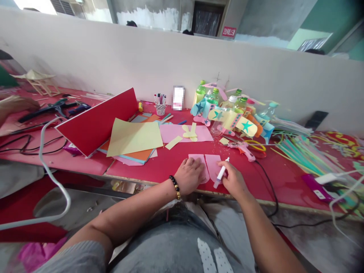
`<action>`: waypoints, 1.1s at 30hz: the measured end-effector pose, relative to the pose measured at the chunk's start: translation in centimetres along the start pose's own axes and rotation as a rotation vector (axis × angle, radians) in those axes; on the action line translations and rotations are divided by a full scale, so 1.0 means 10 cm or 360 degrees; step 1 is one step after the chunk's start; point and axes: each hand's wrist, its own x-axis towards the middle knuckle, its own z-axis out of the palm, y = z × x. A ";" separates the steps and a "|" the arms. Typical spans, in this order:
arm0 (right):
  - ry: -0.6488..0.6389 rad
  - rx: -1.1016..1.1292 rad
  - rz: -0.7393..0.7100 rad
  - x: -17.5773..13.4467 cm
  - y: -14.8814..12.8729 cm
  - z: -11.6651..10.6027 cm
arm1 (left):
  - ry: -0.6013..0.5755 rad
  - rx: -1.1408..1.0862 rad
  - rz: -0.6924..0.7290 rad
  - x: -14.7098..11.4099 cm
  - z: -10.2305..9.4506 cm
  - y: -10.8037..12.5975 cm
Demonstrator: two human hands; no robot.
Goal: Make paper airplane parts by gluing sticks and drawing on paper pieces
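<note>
My left hand, with a beaded bracelet at its wrist, lies on a pink paper piece close to the table's front edge, fingers resting over it. My right hand is closed around a white marker, which is tilted across a second pink paper piece. A narrow gap parts the two pink pieces. Behind them lies a wider pink sheet with pale yellow cut-outs on it. A pink glue gun rests to the right of my right hand.
Yellow sheets and a red board stand to the left. Decorated bottles, a pen cup and a phone line the back. Paper strips and a cable lie right. Another person's hand shows far left.
</note>
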 end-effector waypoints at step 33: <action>0.0034 -0.0015 -0.0021 -0.01 0.00 0.00 | 0.0001 -0.0093 0.0046 -0.03 -0.02 -0.01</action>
